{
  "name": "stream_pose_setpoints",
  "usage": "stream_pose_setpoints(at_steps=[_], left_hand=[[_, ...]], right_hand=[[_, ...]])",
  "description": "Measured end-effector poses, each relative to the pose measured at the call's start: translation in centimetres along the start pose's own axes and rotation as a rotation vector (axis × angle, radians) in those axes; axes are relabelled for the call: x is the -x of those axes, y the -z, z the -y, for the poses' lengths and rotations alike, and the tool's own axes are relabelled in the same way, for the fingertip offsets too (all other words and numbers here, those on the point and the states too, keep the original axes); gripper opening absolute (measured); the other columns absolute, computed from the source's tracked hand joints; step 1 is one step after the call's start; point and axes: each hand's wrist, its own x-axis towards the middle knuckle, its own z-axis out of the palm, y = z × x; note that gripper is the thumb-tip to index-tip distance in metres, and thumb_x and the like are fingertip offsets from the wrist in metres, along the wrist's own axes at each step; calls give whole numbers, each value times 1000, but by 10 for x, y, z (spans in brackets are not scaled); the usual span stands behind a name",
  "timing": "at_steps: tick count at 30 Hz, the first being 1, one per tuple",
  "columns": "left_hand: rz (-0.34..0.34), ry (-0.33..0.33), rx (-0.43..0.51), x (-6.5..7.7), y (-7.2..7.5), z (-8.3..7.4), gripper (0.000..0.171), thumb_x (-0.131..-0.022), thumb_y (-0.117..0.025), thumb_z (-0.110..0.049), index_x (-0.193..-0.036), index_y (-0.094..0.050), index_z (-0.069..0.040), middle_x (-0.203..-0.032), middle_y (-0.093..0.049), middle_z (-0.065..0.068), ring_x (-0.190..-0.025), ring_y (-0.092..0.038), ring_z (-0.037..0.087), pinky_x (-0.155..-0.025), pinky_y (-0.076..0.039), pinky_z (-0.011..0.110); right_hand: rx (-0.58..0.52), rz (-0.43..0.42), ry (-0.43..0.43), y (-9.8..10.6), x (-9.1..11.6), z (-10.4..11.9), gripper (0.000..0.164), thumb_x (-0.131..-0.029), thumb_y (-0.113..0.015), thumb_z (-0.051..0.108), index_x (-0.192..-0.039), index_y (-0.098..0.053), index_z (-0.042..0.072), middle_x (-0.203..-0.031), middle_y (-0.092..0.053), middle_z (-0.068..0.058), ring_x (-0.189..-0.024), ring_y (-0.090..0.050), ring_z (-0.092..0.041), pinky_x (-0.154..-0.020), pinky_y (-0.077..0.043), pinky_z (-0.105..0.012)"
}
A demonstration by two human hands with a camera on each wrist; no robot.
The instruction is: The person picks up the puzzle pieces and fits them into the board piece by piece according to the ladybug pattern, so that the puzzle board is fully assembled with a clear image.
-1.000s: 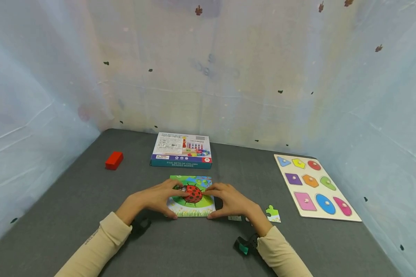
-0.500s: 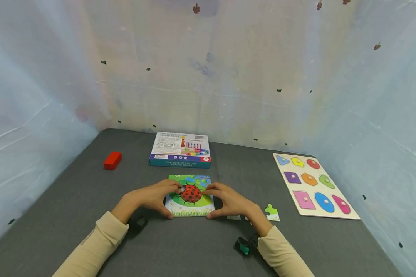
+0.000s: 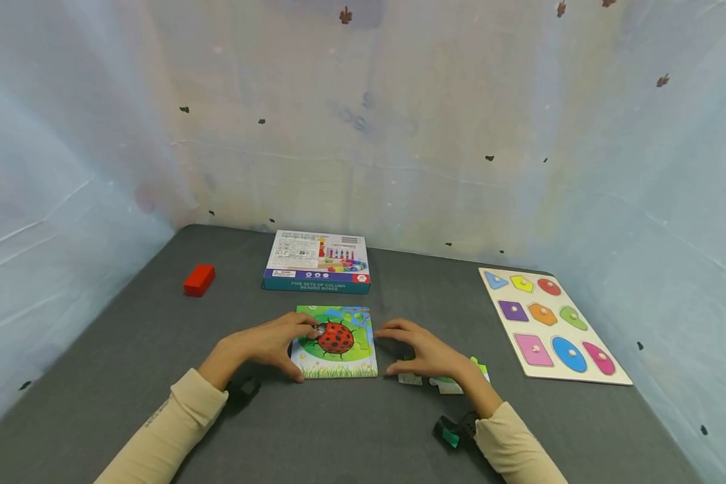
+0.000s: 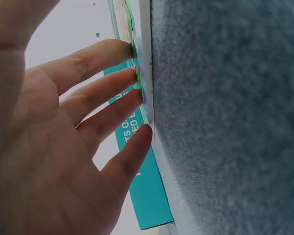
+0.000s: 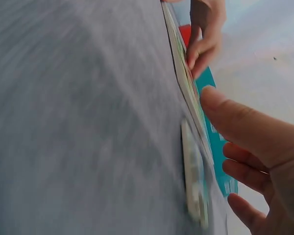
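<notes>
A square ladybug jigsaw puzzle (image 3: 336, 368) lies flat on the grey table in the head view. My left hand (image 3: 266, 344) rests at its left side, thumb by the near left corner and fingertips on the picture. In the left wrist view its fingers (image 4: 95, 100) are spread and fairly straight against the puzzle's edge (image 4: 146, 63). Just off the puzzle's right side hovers my right hand (image 3: 428, 353), thumb and fingers apart with nothing between them. Loose jigsaw pieces (image 3: 409, 379) lie beneath and beside it, partly covered by the hand and wrist.
Behind the puzzle is a flat toy box (image 3: 316, 262) with a teal side. A red block (image 3: 199, 279) sits at the back left. On the right lies a wooden shape board (image 3: 553, 326) with coloured knobbed pieces. A pale curtain (image 3: 363, 134) hangs behind the table.
My right hand has let go of the puzzle's right side and moved right, over the loose pieces. The left fingers have drawn back slightly from the ladybug; the puzzle stays in place.
</notes>
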Motion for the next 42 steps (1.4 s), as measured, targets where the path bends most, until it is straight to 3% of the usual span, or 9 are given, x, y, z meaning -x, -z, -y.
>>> stream_pose_setpoints(at_steps=[11, 20, 33, 42], left_hand=[[-14, 1, -8, 0, 0, 1, 78, -67, -81, -45, -129, -54, -6, -135, -43, 10, -123, -36, 25, -101, -34, 48], [7, 32, 23, 1, 2, 3, 78, -67, -81, -45, -130, -53, -8, -136, -42, 8, -124, -36, 25, -102, -33, 48], [23, 8, 77, 1, 2, 9, 78, -68, -80, -46, -131, -52, -10, -138, -40, 10, -123, -34, 28, -100, -32, 53], [13, 6, 88, 1, 1, 8, 77, -69, -78, -48, -130, -51, -10, -138, -39, 10, -123, -33, 28, -100, -32, 54]], right_hand=[[37, -77, -15, 6, 36, -10, 62, -77, -75, 39, -128, -56, 11, -116, -53, -1, -107, -39, -14, -88, -39, -40], [72, -110, -53, 0, 46, -13, 61, -75, -75, 46, -123, -59, 13, -112, -52, 1, -107, -38, -12, -89, -38, -39], [72, -136, -33, -2, 43, -9, 49, -80, -72, 42, -118, -61, 14, -107, -55, 3, -102, -42, -11, -87, -39, -36], [75, -158, 4, -10, 11, 9, 49, -83, -69, 38, -121, -59, 9, -102, -56, 1, -94, -46, -12, -82, -41, -36]])
